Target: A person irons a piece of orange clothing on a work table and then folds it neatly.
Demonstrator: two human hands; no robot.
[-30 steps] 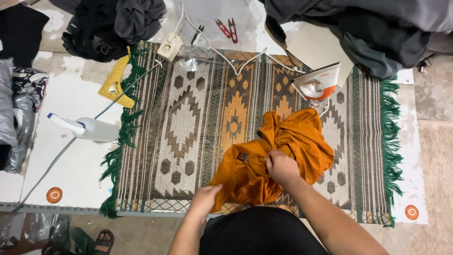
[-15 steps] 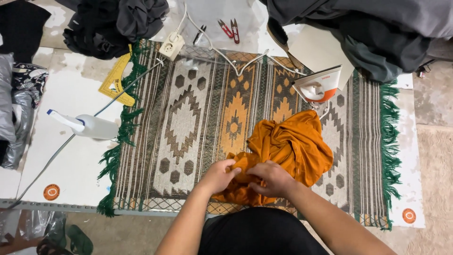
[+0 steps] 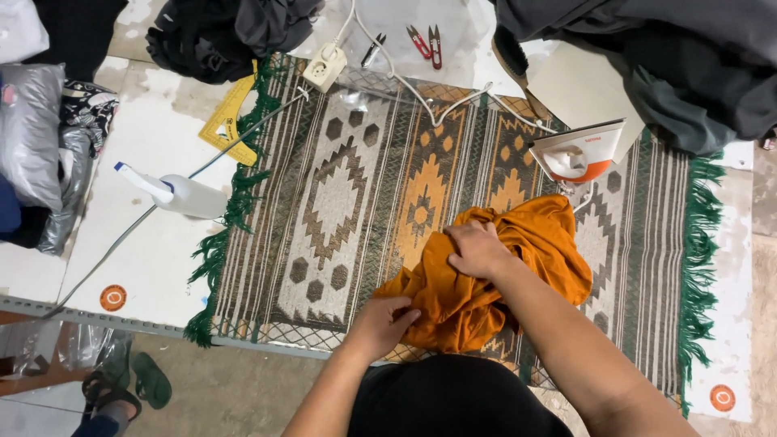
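A bunched cloth [image 3: 494,283] lies on the rug [image 3: 340,210] near the person, both hands on it — left hand [image 3: 382,324] at its near edge, right hand [image 3: 479,249] on top. Behind it stands the iron [image 3: 576,152]; off the rug's left edge lies a spray bottle [image 3: 174,192] on the table [image 3: 154,267].

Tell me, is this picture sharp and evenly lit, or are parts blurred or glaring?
Head view: even, soft light, no hard shadows; orange cloth, both hands and patterned rug sharp; white fabric at the top edge slightly washed out; straight edges bow a little near the corners.
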